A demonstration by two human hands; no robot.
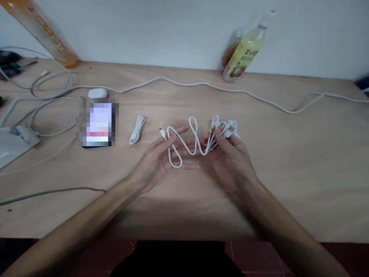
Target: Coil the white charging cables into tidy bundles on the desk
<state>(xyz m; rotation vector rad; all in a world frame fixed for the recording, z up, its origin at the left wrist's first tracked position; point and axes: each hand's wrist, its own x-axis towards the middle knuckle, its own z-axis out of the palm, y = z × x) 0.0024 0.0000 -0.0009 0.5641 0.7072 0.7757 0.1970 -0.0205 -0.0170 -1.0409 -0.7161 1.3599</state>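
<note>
At the left edge of the desk (302, 173), a white block (17, 142) sits among loose cords, and an orange bottle (49, 38) stands near the back left corner. Right of the block lies a phone (99, 121) with its screen lit, part of it pixelated, and a white case (97, 93) is just behind it. Next comes a small tied cable (137, 130), lying between the phone and the left hand (157, 161). That hand is palm up with fingers spread, its thumb holding the white cable (176, 166) near its plug (162, 131). The cable runs in loose loops between the hands, over the desk's middle, nearer the front edge than the bottles. The right hand (233, 154) grips its other part between thumb and fingers, together with a gathered bunch (230, 125); the strands blur there, so it may be more than one cord. Farther right, a yellow bottle (243, 55) stands by the back edge, and a long cord (201, 83) crosses the rear to the right edge.
</note>
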